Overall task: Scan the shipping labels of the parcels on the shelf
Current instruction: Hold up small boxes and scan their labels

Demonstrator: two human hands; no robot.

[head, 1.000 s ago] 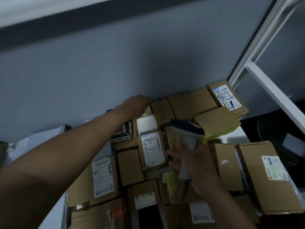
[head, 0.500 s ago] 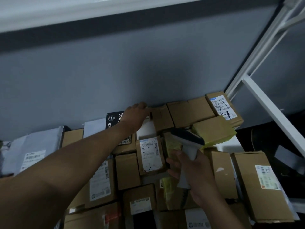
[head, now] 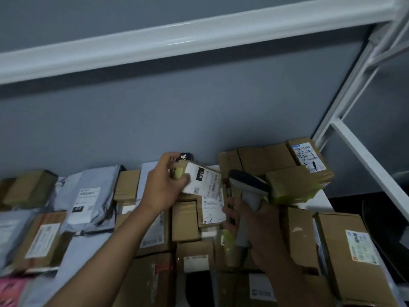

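Note:
Cardboard parcels and grey mailer bags cover the shelf. My left hand (head: 164, 185) grips a small box (head: 202, 180) with a white shipping label, lifted and tilted at the back of the pile. My right hand (head: 261, 231) holds a grey handheld scanner (head: 247, 191) by its handle, its dark head just right of that label. Below the lifted box lies another labelled parcel (head: 211, 209).
A yellow-taped box (head: 292, 187) sits just right of the scanner head. Labelled boxes lie at the far right (head: 354, 251) and in the back corner (head: 307, 156). A grey mailer bag (head: 88, 200) lies at left. White shelf posts (head: 363, 156) rise at right, a beam (head: 177, 38) overhead.
My left hand has taken the small box from the back row and raised it, label turned toward the scanner. The view has tilted upward, showing the upper beam.

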